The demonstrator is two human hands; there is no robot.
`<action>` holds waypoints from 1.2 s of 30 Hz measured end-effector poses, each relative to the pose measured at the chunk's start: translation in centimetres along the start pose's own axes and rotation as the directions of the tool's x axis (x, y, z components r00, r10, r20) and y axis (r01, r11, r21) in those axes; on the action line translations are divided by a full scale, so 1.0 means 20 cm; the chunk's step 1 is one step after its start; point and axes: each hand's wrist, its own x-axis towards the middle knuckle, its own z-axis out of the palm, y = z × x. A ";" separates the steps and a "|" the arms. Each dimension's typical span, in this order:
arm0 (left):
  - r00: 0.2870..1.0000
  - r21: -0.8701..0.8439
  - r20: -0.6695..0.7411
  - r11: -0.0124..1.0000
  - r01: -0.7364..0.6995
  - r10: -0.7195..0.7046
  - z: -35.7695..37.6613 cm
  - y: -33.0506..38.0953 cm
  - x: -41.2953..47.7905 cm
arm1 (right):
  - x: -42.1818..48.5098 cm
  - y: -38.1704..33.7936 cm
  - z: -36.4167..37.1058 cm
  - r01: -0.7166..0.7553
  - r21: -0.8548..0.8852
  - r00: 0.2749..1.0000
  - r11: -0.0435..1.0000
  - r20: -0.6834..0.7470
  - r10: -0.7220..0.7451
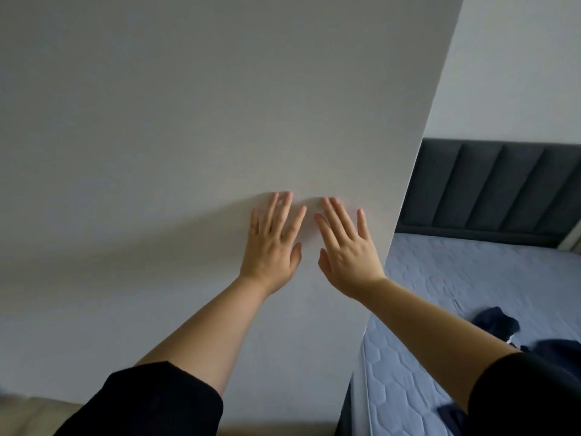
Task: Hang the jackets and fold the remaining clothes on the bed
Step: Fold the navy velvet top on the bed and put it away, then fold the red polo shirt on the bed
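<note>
Fingers [283,212] of the left hand [272,247]: straight and slightly spread, laid flat against a white panel [188,121], thumb angled out toward the other hand. The hand holds nothing.

The right hand [349,251] matches it: its fingers [338,215] are extended and fanned, with the tips on the same panel and no object gripped. The 2 hands lie side by side, near each other but apart, both close to the panel's right edge. A soft shadow spreads left of the left hand.

Both forearms are bare, reaching up from black sleeves [157,401] at the lower corners of the view.

The panel fills the left and centre of the view, and its straight right edge runs diagonally from top to bottom. To the right of that edge is the bed [471,272], with a blue-grey quilted mattress surface and a dark grey padded headboard [490,184] against a pale wall [518,58].

Navy clothes [498,322] lie crumpled and unfolded on the bed at lower right, well apart from both hands and partly hidden behind the right forearm. How many garments there are cannot be told.

A strip of beige floor [31,416] shows at lower left.
</note>
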 end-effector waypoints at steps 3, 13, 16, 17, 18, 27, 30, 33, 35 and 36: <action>0.998 0.027 -0.039 0.998 -0.049 0.050 0.20 0.02 -0.14 | -0.16 -0.02 0.18 0.000 0.013 0.998 1.000 -0.059 0.001; 0.984 -0.051 -0.178 0.998 -0.041 0.031 0.92 0.24 -0.71 | -0.88 -0.04 0.80 -0.059 0.068 0.978 0.996 -0.194 0.072; 0.985 -0.081 -0.173 0.997 -0.008 -0.006 1.10 0.42 -0.86 | -1.14 -0.01 0.92 -0.075 0.063 0.984 0.995 -0.156 0.084; 0.988 -0.090 -0.149 0.996 0.018 -0.032 1.15 0.50 -0.92 | -1.23 0.00 0.94 -0.082 0.061 0.988 0.995 -0.127 0.089; 0.993 -0.094 -0.107 0.995 0.046 -0.056 1.19 0.58 -0.97 | -1.31 0.00 0.95 -0.092 0.063 0.990 0.994 -0.097 0.098; 0.951 -0.014 0.283 0.991 0.136 -0.127 1.38 1.22 -1.22 | -1.96 0.26 0.98 -0.195 0.069 0.967 0.978 0.178 0.180; 0.943 -0.015 0.323 0.996 0.093 -0.083 1.47 1.43 -1.23 | -2.15 0.40 1.01 -0.283 0.096 0.942 0.954 0.214 0.258; 0.921 -0.061 0.387 0.995 0.082 -0.053 1.60 1.64 -1.24 | -2.36 0.53 1.08 -0.374 0.089 0.889 0.923 0.317 0.330; 0.905 -0.104 0.425 0.993 0.059 -0.010 1.70 1.76 -1.24 | -2.50 0.63 1.13 -0.424 0.067 0.848 0.903 0.380 0.369; 0.893 -0.120 0.450 0.992 0.044 0.015 1.75 1.83 -1.25 | -2.56 0.67 1.16 -0.459 0.058 0.820 0.886 0.412 0.398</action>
